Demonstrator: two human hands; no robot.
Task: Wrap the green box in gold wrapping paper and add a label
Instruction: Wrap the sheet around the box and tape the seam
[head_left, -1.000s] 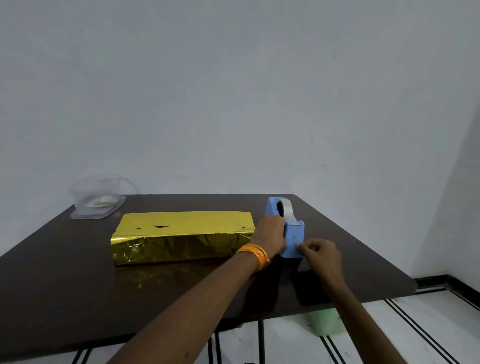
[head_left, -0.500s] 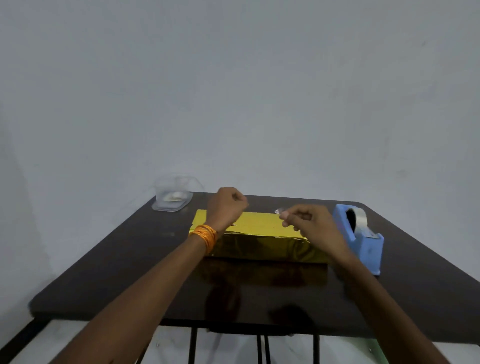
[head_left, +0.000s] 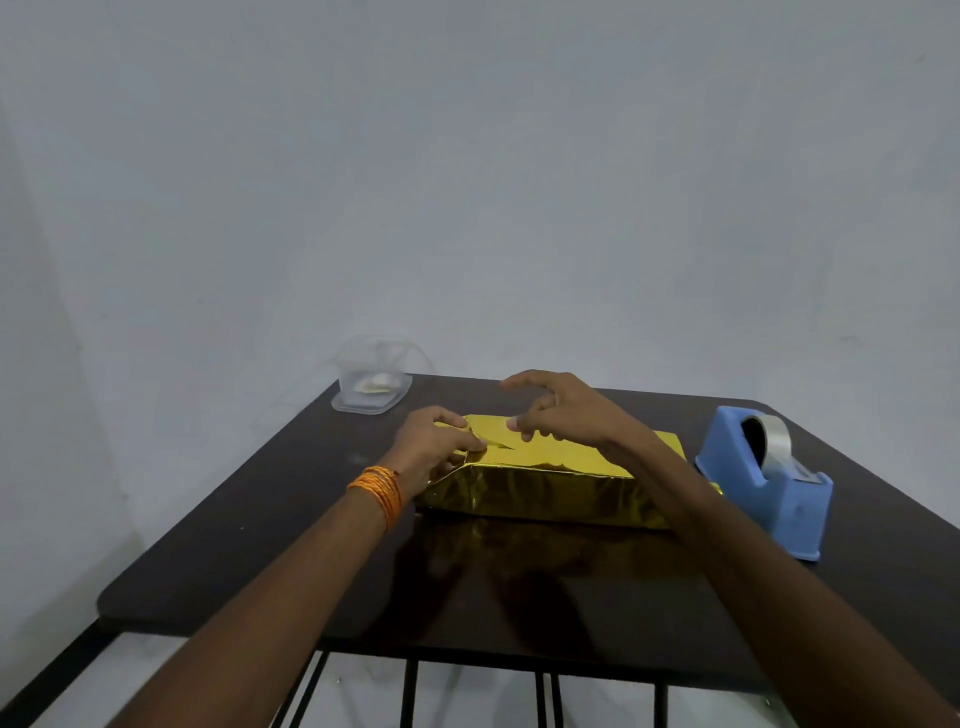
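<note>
Pale grey-blue wall fills the upper half of the view, behind a dark, glossy counter standing on thin black metal legs.

A long gold-wrapped box lies flat near the middle of the counter, its length running from left to right. None of the green box shows through the shiny paper. A loose fold of gold paper sits open on its top, close to the left end.

The person's left hand holds the left end of the box. Its fingers are curled over the top edge and the thumb presses down on the fold. A band of orange threads circles this wrist.

The right hand hovers just above the top of the box without touching it. Its fingers are spread and loosely curved, with a wide gap between forefinger and thumb. Whether a bit of clear tape clings to the fingertips cannot be told.

A blue tape dispenser holding a roll of clear tape stands near the right edge of the counter, just beside the right end of the box. A clear plastic container with something pale inside sits at the far left corner, apart from the box.
</note>
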